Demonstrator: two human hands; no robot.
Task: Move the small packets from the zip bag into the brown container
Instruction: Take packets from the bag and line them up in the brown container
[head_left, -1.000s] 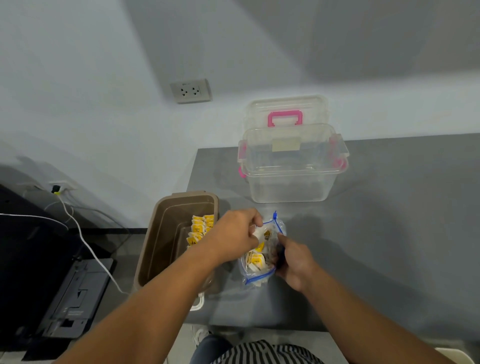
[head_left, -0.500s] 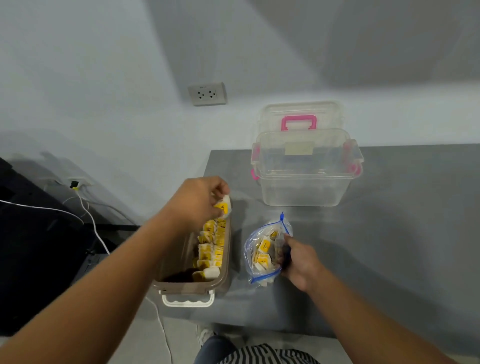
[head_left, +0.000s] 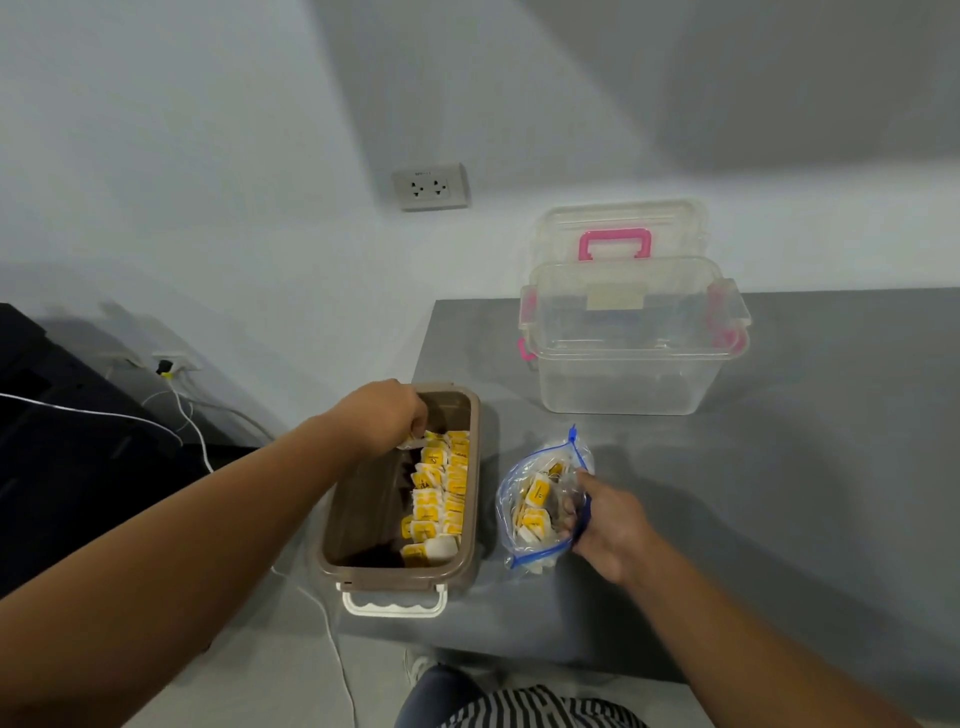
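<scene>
A brown container (head_left: 470, 499) sits at the left edge of the grey table, with two rows of yellow and white small packets (head_left: 441, 488) lined along its right side. My left hand (head_left: 382, 415) is lowered into its far end, fingers pinched on one small packet at the top of the rows. To the right lies a clear zip bag (head_left: 540, 501) with a blue seal, holding several more packets. My right hand (head_left: 605, 525) grips the bag's open right edge.
A clear storage box (head_left: 631, 338) with pink latches stands behind on the grey table (head_left: 779, 493), its lid propped against the wall. The table's left edge runs beside the brown container. Cables and a black unit lie on the floor at left.
My left hand took a packet out of the zip bag, carried it left over the brown container, and has now lowered it onto the far end of the rows. My right hand kept holding the bag.
</scene>
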